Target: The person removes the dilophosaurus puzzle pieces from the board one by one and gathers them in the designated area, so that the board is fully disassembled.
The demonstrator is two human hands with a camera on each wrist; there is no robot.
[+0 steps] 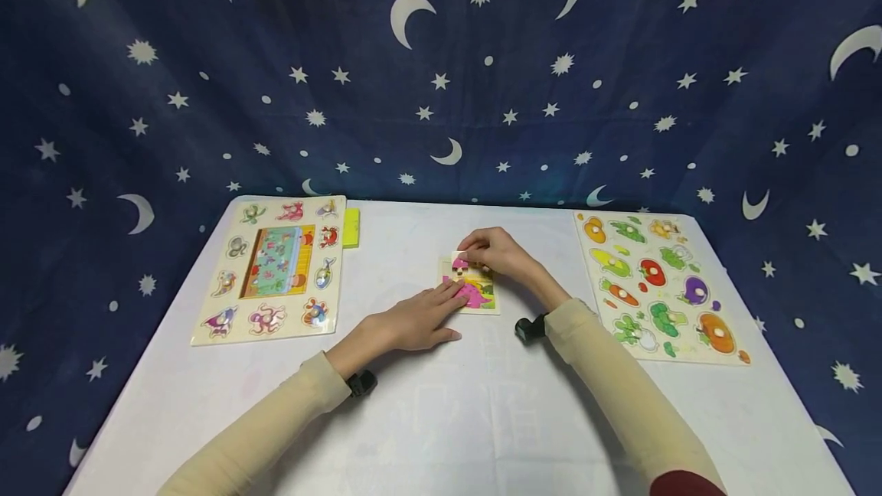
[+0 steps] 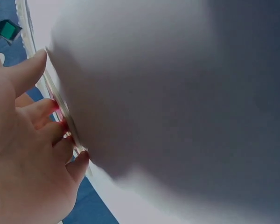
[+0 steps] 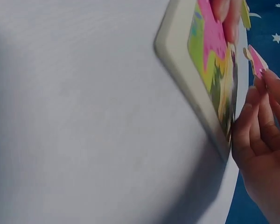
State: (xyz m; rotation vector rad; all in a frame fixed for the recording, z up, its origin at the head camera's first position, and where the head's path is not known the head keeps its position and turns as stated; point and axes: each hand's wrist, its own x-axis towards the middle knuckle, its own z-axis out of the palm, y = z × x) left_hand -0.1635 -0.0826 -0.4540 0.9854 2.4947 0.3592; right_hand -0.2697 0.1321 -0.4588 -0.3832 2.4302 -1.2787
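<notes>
Quietly, a dark blue curtain of moons and stars hangs on the far side of my white-covered table. A sea-creature board lies to the left, a vegetable board to the right; a yellow block sits beside the sea-creature board at its far right corner. Between the two, near the table's middle, is a small puzzle board with a pink dinosaur picture.

My left hand reaches in from the near left, fingers extended and resting on the picture, gripping nothing. My right hand comes from the right, thumb and fingertips pinching a pink-and-pale puzzle piece. What matters most, I judge, is that the piece hangs above the board's far left part, just left of my right hand, with most of the board on its near side. I cannot tell which way its long axis runs.

From the head, the piece seems almost to lie on the board; the right wrist view shows it tilted and raised clear. The left wrist view hides it altogether.
</notes>
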